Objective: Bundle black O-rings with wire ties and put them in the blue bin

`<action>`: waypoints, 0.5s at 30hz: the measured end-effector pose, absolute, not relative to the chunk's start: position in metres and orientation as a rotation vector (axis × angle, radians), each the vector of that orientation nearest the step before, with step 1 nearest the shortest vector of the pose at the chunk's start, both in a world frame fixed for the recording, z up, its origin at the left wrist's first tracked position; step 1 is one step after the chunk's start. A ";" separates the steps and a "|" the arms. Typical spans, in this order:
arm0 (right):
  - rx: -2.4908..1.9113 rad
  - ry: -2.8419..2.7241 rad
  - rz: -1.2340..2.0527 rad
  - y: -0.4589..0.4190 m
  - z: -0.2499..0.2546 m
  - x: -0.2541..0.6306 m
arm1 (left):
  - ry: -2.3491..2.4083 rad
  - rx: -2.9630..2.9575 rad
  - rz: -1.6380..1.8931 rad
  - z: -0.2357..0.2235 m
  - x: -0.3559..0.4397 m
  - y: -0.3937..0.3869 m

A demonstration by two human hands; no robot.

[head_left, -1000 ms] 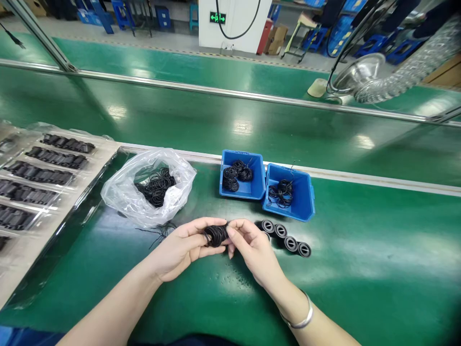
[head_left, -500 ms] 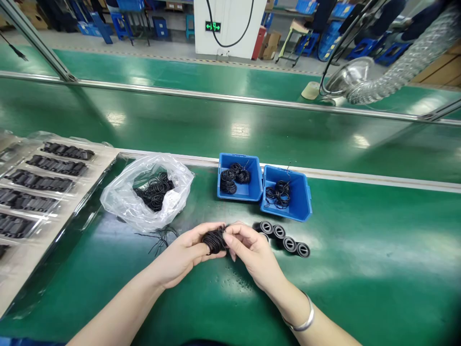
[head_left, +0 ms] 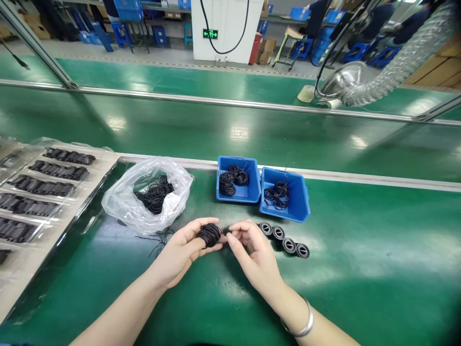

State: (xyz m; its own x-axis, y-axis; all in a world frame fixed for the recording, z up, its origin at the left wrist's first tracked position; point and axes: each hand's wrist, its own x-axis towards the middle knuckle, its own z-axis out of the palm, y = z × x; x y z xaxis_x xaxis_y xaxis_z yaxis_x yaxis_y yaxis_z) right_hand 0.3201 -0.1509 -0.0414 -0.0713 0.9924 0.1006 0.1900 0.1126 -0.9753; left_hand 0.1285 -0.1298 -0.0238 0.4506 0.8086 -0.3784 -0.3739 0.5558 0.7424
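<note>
One bundle of black rings (head_left: 210, 236) sits above the bench in the left hand (head_left: 183, 251), fingers curled about it; the right hand (head_left: 256, 251) is half-closed just beside it, thumb and fingertips close together, any grip impossible to tell. Four round black parts (head_left: 288, 245) show nearby; beyond stand two blue bins (head_left: 248, 193) (head_left: 298, 204) and one clear bag (head_left: 118, 206), all containing black loops.

Bright light leaves pale glare on the green worktop (head_left: 360, 240), whose right edge blurs into darkness
</note>
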 end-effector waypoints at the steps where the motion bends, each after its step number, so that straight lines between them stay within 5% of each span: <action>1: -1.242 -1.535 0.969 -0.151 -0.040 0.320 | 0.806 0.614 0.805 -0.024 0.129 -0.130; 7: -1.224 -1.788 0.770 -0.151 -0.038 0.320 | 0.822 0.588 0.794 -0.024 0.131 -0.132; 15: -1.234 -1.540 0.924 -0.146 -0.017 0.325 | 0.742 0.502 0.850 -0.026 0.132 -0.131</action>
State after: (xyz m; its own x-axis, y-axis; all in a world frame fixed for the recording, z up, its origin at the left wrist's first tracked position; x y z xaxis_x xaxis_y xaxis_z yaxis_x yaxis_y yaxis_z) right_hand 0.3254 -0.1461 -0.0172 -0.0677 0.9770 0.2023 0.2808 0.2133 -0.9358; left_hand 0.1315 -0.1308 -0.0256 0.4403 0.8138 -0.3793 -0.4865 0.5713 0.6610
